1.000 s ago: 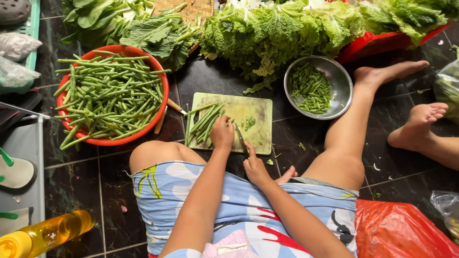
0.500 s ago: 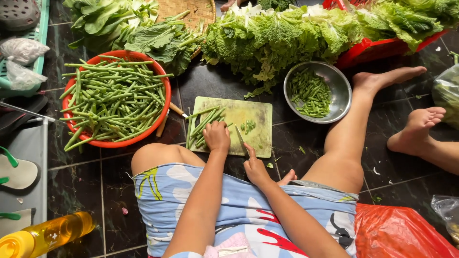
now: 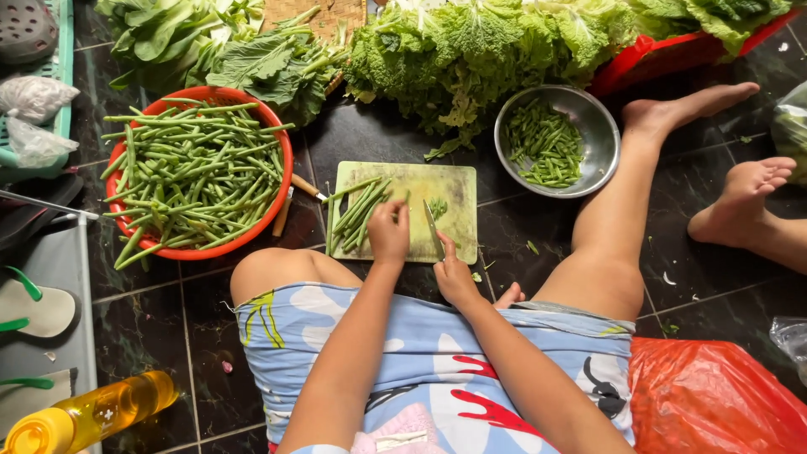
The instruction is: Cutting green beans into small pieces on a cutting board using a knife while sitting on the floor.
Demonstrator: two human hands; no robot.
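Note:
A pale green cutting board [image 3: 458,189] lies on the dark tiled floor in front of my knees. A bundle of long green beans [image 3: 357,214] lies across its left side. My left hand [image 3: 388,233] presses down on the bundle's near end. My right hand [image 3: 454,273] grips a knife [image 3: 433,227] whose blade stands over the board just right of the beans. A few cut pieces [image 3: 437,207] lie beside the blade. A steel bowl [image 3: 602,141] with chopped beans sits at the board's upper right.
A red basket [image 3: 284,160] heaped with whole green beans stands left of the board. Leafy greens [image 3: 471,50] line the far edge. Another person's bare feet [image 3: 744,202] rest at right. A red plastic bag [image 3: 714,395] lies near right, a yellow bottle [image 3: 92,412] and sandals near left.
My left hand has slid slightly right along the bean bundle, and my right hand has brought the knife up onto the board beside it.

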